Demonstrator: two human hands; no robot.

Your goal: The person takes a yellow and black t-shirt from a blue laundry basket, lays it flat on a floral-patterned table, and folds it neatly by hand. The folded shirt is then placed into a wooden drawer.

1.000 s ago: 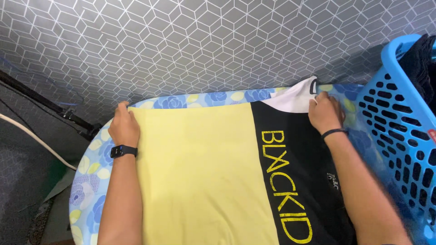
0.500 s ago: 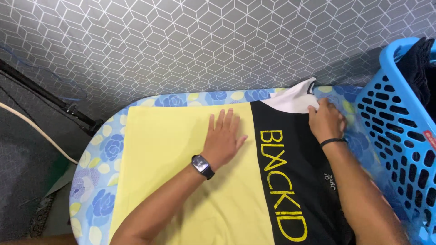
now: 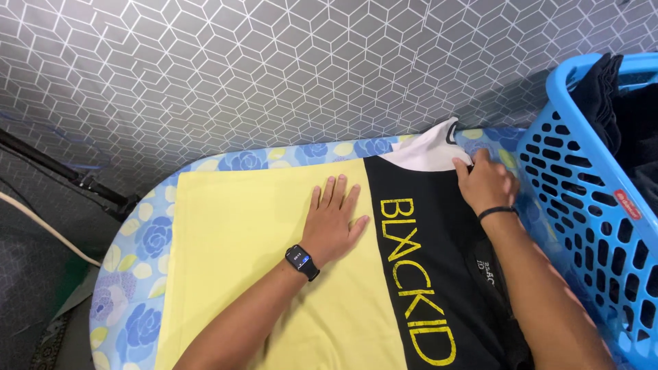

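The yellow and black shirt (image 3: 384,274) lies spread on the floral ironing board (image 3: 137,240), mostly flat. The left hand (image 3: 334,223) presses it open-palmed; the right hand (image 3: 485,183) pinches its collar end near the far edge, beside the blue basket (image 3: 582,199).

We see the shirt (image 3: 274,274) spread flat on the ironing board (image 3: 147,236), which stands against the wall (image 3: 274,68). Our left hand (image 3: 334,223) lies flat on the shirt's middle. Our right hand (image 3: 486,183) rests on the shirt's far right corner, beside its collar (image 3: 439,140). The basket (image 3: 582,205) stands just right of the shirt, with clothes (image 3: 617,103) in it. A cable (image 3: 41,226) runs left of the board.
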